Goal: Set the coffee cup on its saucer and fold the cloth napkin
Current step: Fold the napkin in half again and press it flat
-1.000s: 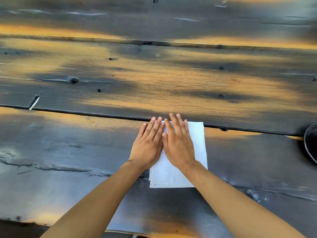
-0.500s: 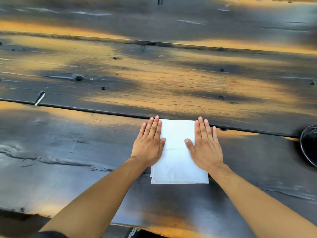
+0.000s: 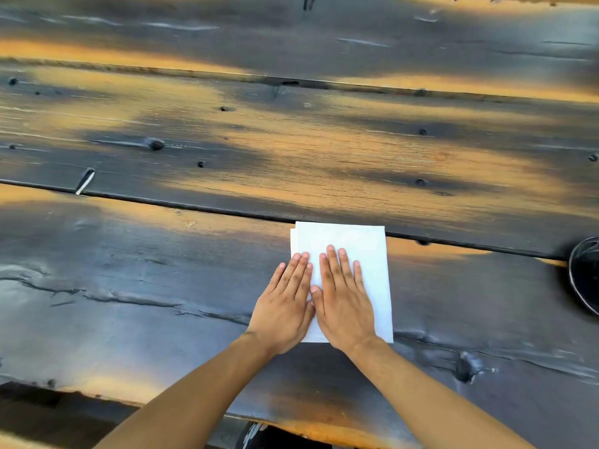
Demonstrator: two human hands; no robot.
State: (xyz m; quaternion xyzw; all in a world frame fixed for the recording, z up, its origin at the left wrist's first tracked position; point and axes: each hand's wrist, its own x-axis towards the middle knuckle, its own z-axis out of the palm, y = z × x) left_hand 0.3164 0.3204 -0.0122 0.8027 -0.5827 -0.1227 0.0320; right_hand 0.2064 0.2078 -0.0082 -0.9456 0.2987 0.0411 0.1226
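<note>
A: Where's the folded white cloth napkin (image 3: 353, 251)?
B: Flat on the dark, scorched-looking wooden plank table (image 3: 129, 286), on the near plank, far edge just at the seam between planks. Folded into a rough rectangle; layered edges show along its left side.

A: Left hand (image 3: 287, 306)?
B: Palm down, fingers straight and together, pressing on the napkin's left edge. Part of the palm overhangs onto the table. Flat and spread, gripping nothing.

A: Right hand (image 3: 345, 303)?
B: Same, palm down on the napkin's middle, fingers pointing away from the person. Flat, nothing held. Its thumb touches the left hand; the two hands sit side by side.

A: Uncovered napkin?
B: Far strip beyond the fingertips and a band along the right side.

A: Cup or saucer?
B: A dark round object with a thin light rim (image 3: 586, 277) is cut off at the right frame edge, well apart from the napkin. Cannot tell what it is.

A: Forearms?
B: Bare, both entering from the bottom.
</note>
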